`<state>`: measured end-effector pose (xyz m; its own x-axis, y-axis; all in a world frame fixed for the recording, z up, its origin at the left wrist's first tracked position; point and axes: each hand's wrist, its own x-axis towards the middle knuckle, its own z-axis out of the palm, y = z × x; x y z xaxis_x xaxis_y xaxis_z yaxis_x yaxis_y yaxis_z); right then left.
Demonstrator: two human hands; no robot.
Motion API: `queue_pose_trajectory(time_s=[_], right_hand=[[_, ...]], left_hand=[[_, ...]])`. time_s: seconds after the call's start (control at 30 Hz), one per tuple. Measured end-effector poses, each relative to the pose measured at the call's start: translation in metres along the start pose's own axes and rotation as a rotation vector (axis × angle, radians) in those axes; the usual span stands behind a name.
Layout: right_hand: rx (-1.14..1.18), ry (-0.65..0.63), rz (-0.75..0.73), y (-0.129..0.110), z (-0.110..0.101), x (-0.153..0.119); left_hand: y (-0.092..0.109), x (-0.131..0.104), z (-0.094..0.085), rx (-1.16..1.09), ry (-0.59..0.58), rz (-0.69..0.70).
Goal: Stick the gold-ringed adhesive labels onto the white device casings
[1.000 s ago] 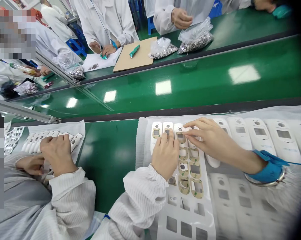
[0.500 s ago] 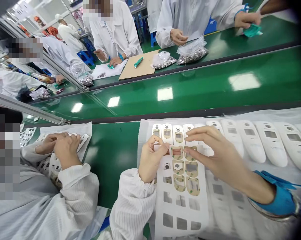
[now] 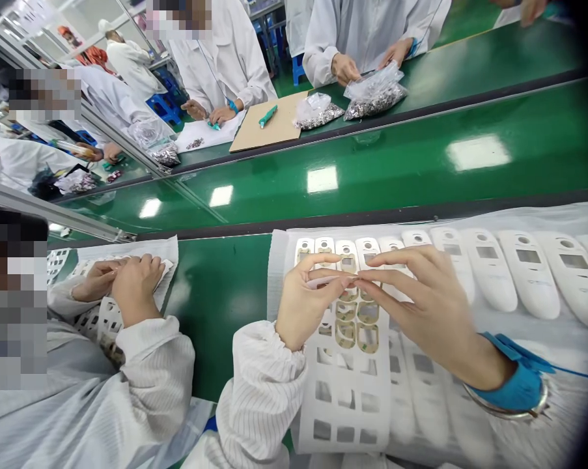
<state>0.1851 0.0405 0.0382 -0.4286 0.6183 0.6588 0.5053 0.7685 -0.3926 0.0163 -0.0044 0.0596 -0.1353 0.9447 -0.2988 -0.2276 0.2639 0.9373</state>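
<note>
My left hand [image 3: 309,299] pinches the folded upper edge of a white sticker sheet [image 3: 340,413], its thumb and fingers pressed together. The sheet has rows of cut-out windows, and several tan ring-shaped adhesive stickers [image 3: 345,344] remain near its top. My right hand [image 3: 423,312], with a blue wrist strap [image 3: 511,372], meets the left fingertips at that same edge. Its thumb and fingertips close on the edge; whether a sticker is between them is hidden. White plastic covers [image 3: 499,286] with small windows lie in a row behind and under my hands, some carrying tan stickers.
On the left, a co-worker's hands [image 3: 137,283] handle another cut-out sheet. A dark rail [image 3: 225,234] runs behind my work area, bordering a green belt [image 3: 396,166]. Across it, people sit by bags of small metal parts [image 3: 376,101] and a cardboard sheet [image 3: 274,127].
The sheet's top edge has folded back and now shows edge-on between my fingers. My right hand has shifted slightly left, bringing its fingertips against my left ones.
</note>
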Motion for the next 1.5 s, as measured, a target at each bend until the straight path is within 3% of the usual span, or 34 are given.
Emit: queue_pose_trajectory(time_s=[0.13,0.33,0.57,0.73,0.83,1.13,1.37,1.5], right_hand=[[-0.063,-0.007,-0.051,-0.004,0.002,0.001],[0.203,-0.073,0.109,-0.002,0.012,0.001],[-0.012,-0.006,-0.041,-0.009,0.013,-0.002],[0.026,0.016,0.084,-0.011,0.019,-0.002],[0.067,0.0,0.118,-0.012,0.021,-0.002],[-0.077,0.023,0.024,-0.007,0.02,-0.007],[-0.089,0.026,-0.074,-0.007,0.021,-0.008],[-0.091,0.021,-0.127,-0.003,0.024,-0.013]], left_hand=[[-0.001,0.0,0.004,-0.07,0.063,-0.026],[-0.011,-0.002,0.009,-0.113,0.151,-0.005],[-0.016,-0.002,0.018,-0.124,0.275,0.041],[-0.017,-0.001,0.02,-0.15,0.318,0.05],[-0.017,-0.001,0.02,-0.159,0.322,0.04],[-0.018,0.0,0.019,-0.155,0.335,0.003],[-0.019,0.004,0.014,-0.166,0.271,-0.035],[-0.016,0.012,0.003,-0.003,0.142,-0.103]])
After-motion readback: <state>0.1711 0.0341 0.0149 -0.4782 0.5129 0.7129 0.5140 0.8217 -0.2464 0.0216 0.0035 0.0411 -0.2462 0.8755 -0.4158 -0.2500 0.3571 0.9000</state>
